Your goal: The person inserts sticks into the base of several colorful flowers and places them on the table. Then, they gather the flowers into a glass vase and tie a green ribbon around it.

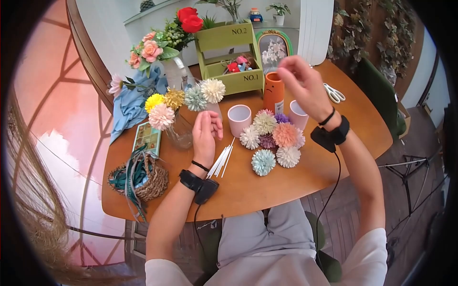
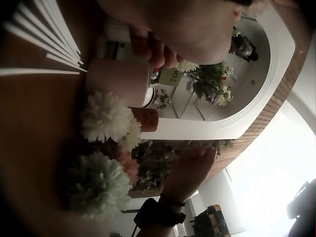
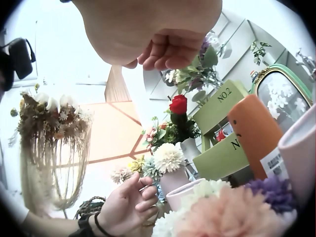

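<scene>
My left hand is held over the left part of the table, fingers loosely bent, nothing in it. Beside it several thin white sticks lie fanned on the wood. My right hand is raised near an orange container with a frowning face, its fingers loosely bent around nothing. Between the hands lies a cluster of artificial pompom flower heads, among them a peach one, a pale blue one and a purple one. Two pink cups stand behind the cluster, one on each side.
A glass vase and pompom flowers stand left. A woven basket with ribbons sits at the left edge, near a shallow compartment box. Behind are a green wooden stand and an oval frame. White-handled scissors lie right.
</scene>
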{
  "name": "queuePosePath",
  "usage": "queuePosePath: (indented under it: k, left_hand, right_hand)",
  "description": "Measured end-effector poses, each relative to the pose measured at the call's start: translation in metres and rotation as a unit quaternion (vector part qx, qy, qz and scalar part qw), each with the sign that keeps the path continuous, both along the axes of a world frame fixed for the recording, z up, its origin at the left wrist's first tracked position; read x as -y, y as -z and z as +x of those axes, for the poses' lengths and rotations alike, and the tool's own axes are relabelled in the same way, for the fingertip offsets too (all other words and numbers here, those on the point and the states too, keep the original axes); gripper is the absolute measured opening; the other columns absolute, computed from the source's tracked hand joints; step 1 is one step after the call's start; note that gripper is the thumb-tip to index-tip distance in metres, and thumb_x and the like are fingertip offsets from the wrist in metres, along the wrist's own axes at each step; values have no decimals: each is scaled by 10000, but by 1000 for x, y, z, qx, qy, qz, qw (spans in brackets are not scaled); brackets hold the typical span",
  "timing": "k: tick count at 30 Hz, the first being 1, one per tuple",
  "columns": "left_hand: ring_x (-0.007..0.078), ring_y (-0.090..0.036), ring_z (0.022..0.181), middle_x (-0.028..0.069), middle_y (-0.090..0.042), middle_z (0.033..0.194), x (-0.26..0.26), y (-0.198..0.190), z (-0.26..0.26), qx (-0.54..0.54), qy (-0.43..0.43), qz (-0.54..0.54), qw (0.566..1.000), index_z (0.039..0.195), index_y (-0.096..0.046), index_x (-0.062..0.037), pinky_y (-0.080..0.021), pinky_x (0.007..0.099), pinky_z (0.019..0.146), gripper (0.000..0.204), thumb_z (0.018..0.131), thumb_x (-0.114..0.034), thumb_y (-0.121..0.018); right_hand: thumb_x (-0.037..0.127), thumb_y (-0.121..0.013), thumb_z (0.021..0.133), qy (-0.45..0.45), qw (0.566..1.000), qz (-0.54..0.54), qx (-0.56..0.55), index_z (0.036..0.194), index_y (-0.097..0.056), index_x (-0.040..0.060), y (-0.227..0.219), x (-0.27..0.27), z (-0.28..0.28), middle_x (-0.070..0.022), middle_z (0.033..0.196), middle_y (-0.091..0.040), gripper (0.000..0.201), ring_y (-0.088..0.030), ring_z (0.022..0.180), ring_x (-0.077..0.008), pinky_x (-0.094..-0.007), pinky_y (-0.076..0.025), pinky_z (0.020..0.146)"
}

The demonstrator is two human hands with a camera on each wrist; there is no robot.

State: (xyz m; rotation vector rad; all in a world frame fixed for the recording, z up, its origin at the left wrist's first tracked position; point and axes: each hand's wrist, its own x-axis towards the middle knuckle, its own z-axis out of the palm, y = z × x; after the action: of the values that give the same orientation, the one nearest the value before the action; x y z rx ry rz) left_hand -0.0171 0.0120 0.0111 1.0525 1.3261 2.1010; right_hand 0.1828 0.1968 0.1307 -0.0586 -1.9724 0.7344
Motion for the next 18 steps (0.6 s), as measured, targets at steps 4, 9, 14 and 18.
queuePosePath:
  k: [4,9,14,18]
  left_hand:
    - [90,-502,644,33,-543,829,0,3,-3,-9,4,5,1000,1062,-519,-46,-422,228,601,340,1125,-344,-369]
    - [92,-499,654,34,-543,842,0,3,-4,-16,-5,-2,1000,1080,-525,-38,-420,230,605,337,1125,-339,-380]
    - [99,-506,648,36,-546,839,-3,7,-6,-10,-2,4,1000,1087,-518,-33,-419,235,597,329,1125,-334,-389]
    - [100,-520,642,34,-557,839,-2,5,-3,-1,8,-6,1000,1086,-521,-33,-421,242,586,300,1123,-306,-403]
  right_hand:
    - [182,-642,1019,-13,989,-136,-49,906,-585,31,21,-25,38,58,822,-575,197,-527,774,-31,-206,-415,681]
    - [225,-648,1013,61,973,-203,-92,677,-474,115,42,-62,67,93,688,-402,394,-326,615,-10,-233,-244,549]
    - [220,-609,1021,-17,917,-384,-103,667,-363,156,78,-103,77,80,587,-271,436,-251,520,-58,-277,-195,500]
    - [235,-597,1025,-83,816,-571,-36,774,-475,184,107,-117,78,114,607,-310,284,-273,494,-44,-245,-227,471]
